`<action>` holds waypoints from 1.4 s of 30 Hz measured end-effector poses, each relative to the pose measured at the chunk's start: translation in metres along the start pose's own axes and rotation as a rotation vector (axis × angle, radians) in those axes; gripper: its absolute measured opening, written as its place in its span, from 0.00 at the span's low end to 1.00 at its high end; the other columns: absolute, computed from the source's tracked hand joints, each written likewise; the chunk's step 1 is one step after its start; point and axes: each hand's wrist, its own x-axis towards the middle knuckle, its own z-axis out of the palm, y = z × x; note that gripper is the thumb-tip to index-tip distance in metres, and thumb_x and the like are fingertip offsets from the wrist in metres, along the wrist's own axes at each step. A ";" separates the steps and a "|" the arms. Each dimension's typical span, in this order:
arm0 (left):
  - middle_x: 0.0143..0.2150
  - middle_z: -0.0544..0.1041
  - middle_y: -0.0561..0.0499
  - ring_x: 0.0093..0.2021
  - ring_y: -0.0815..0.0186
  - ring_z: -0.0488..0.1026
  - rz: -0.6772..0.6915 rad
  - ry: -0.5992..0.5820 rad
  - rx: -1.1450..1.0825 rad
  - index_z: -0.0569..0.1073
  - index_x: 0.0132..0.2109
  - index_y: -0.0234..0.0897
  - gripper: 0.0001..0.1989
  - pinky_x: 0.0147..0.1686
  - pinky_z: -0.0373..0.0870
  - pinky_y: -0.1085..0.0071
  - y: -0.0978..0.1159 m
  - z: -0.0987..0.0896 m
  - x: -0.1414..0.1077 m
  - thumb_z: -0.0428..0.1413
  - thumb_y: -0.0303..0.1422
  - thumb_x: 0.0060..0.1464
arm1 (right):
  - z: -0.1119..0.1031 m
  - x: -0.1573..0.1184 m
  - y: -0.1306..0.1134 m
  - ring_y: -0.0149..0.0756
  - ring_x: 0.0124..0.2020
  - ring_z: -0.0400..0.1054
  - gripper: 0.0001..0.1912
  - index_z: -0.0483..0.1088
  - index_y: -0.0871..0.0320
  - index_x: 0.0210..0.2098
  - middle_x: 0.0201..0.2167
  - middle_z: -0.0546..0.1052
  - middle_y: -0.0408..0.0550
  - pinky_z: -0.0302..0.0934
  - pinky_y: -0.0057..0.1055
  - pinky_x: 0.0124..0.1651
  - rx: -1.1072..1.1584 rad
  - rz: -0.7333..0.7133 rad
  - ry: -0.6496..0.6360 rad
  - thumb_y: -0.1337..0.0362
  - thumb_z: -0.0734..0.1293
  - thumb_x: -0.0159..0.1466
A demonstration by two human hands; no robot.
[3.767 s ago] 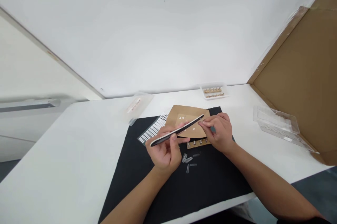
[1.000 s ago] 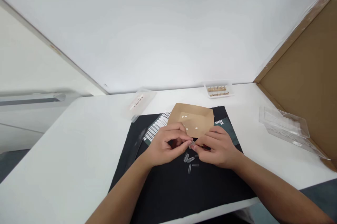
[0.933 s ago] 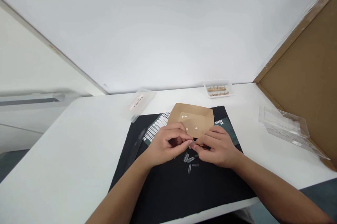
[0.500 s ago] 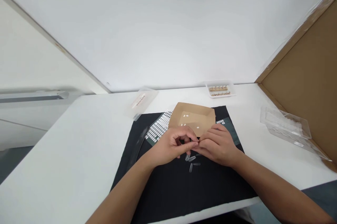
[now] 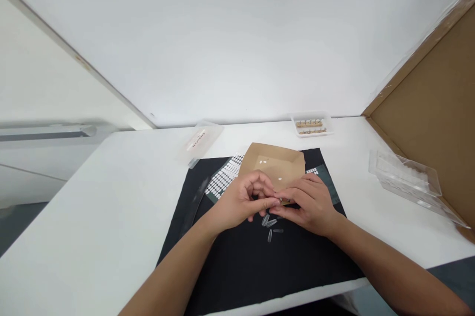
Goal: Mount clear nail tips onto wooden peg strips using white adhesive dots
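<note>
My left hand (image 5: 250, 200) has thumb and fingertips pinched together against my right hand (image 5: 306, 203). Whatever the left fingertips pinch is too small to make out. Between the right thumb and fingers shows a small tan piece with shiny metal spots (image 5: 285, 201), mostly hidden by the fingers. Just below the hands, several clear nail tips (image 5: 272, 223) lie loose on a black cloth (image 5: 260, 266). Behind the hands stands a brown paper tray (image 5: 285, 158) with a few small white oval tabs (image 5: 279, 179) in it.
Sheets of white oval tabs (image 5: 224, 177) lie left of the tray. A clear lid with lettering (image 5: 202, 141) is at the back left. A plastic box with pegged wooden bars (image 5: 311, 125) stands at the back. On the right are a clear case (image 5: 406, 177) and a cardboard panel (image 5: 430, 83).
My right fingers have opened a little, so the tan piece with metal spots now shows between them. Both hands stay in nearly the same place; the view has shifted slightly.
</note>
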 end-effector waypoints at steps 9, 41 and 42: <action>0.33 0.82 0.53 0.23 0.72 0.74 -0.007 0.006 -0.007 0.68 0.45 0.39 0.23 0.15 0.65 0.82 -0.004 -0.003 0.001 0.72 0.42 0.54 | -0.005 0.003 -0.012 0.31 0.26 0.68 0.12 0.77 0.55 0.41 0.27 0.77 0.41 0.58 0.34 0.35 0.093 0.201 -0.087 0.53 0.75 0.70; 0.36 0.78 0.49 0.33 0.65 0.76 0.680 0.076 1.171 0.75 0.41 0.37 0.09 0.31 0.69 0.70 -0.019 -0.014 0.004 0.53 0.33 0.71 | -0.015 0.000 0.002 0.37 0.37 0.72 0.18 0.80 0.53 0.43 0.39 0.77 0.44 0.58 0.34 0.41 -0.102 0.322 -0.422 0.53 0.83 0.59; 0.37 0.79 0.49 0.33 0.65 0.76 0.695 0.080 1.209 0.75 0.42 0.37 0.10 0.29 0.68 0.70 -0.020 -0.015 0.005 0.52 0.32 0.72 | -0.014 0.000 0.002 0.37 0.37 0.72 0.18 0.80 0.53 0.43 0.39 0.77 0.44 0.58 0.34 0.41 -0.100 0.326 -0.427 0.52 0.83 0.59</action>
